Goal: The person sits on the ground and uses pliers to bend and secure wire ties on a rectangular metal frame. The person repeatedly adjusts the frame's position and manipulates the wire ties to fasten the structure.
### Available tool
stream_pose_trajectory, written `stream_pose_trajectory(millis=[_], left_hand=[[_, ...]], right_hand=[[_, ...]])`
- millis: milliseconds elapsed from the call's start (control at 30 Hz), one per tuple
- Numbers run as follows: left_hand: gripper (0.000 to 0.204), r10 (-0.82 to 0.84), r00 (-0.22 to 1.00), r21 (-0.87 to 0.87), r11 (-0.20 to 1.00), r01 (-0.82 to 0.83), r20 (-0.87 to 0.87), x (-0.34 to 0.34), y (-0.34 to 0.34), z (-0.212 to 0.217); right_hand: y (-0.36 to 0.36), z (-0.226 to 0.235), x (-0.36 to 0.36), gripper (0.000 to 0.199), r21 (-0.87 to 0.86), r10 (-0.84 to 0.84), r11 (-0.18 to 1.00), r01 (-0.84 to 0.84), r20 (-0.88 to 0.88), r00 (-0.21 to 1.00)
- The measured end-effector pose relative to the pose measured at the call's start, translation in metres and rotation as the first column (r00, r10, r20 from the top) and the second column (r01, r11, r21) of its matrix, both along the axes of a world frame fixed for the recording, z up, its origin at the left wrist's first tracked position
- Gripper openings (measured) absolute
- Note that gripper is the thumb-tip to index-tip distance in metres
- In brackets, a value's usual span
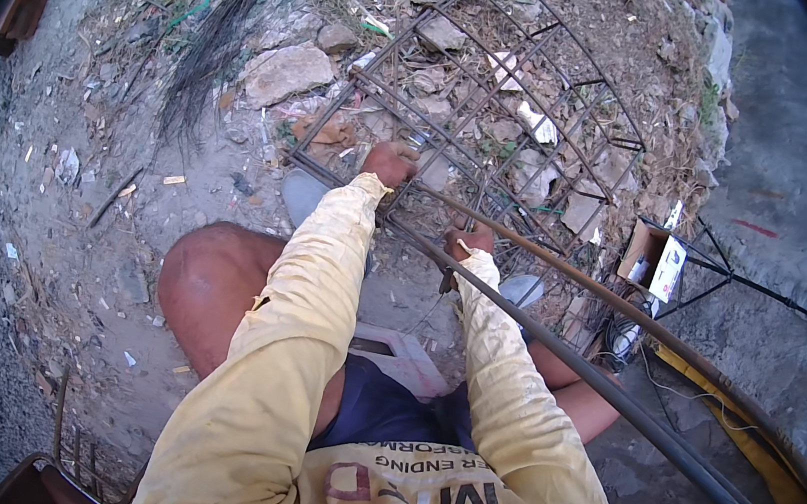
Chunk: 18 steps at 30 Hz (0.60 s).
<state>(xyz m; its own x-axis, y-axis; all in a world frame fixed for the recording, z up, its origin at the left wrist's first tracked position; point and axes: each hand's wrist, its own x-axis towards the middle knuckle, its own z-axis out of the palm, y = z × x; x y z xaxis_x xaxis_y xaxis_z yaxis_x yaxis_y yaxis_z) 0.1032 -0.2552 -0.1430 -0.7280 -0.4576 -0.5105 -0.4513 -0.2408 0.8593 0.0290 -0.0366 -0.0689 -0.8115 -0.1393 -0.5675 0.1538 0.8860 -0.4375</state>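
Small open brown cardboard box [641,251] with a white label [668,269], right of the rebar cage [501,113].

Rebar cage [501,113] ahead on rubble, long bars [608,388] to its right (both hands [389,163] at cage).

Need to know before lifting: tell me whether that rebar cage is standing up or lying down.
Lying down. The rebar cage lies along the rubble-strewn ground, its long bars running away from the person; both hands grip its near end.

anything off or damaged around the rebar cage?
The cage lies on rubble and litter, not level ground, and paper scraps are caught among its bars. A small carton sits tipped open at its right. Both hands grip bars.
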Motion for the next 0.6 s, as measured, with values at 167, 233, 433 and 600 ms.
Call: stream_pose_trajectory(millis=[167,233,433,600], left_hand=[[0.038,0.035,0.999,0.317,0.948,-0.027,-0.020,0.005,-0.008,0.030],[0.039,-0.012,1.000,0.306,0.952,0.008,0.008,0.004,-0.008,0.040],[0.056,-0.194,0.980,-0.133,0.971,0.198,0.041,0.005,-0.005,0.005],[0.063,-0.149,0.988,0.178,0.974,0.139,0.046,0.002,0.002,0.047]], right_hand=[[0.016,0.027,0.015,0.023,-0.002,-0.052,0.999,0.053,-0.129,0.990],[0.020,0.033,0.021,0.016,0.080,0.013,0.997,0.001,-0.177,0.984],[0.036,0.042,0.065,0.017,0.142,0.131,0.985,-0.094,-0.277,0.952],[0.072,0.058,0.092,0.015,-0.059,-0.023,0.998,0.002,-0.354,0.935]])
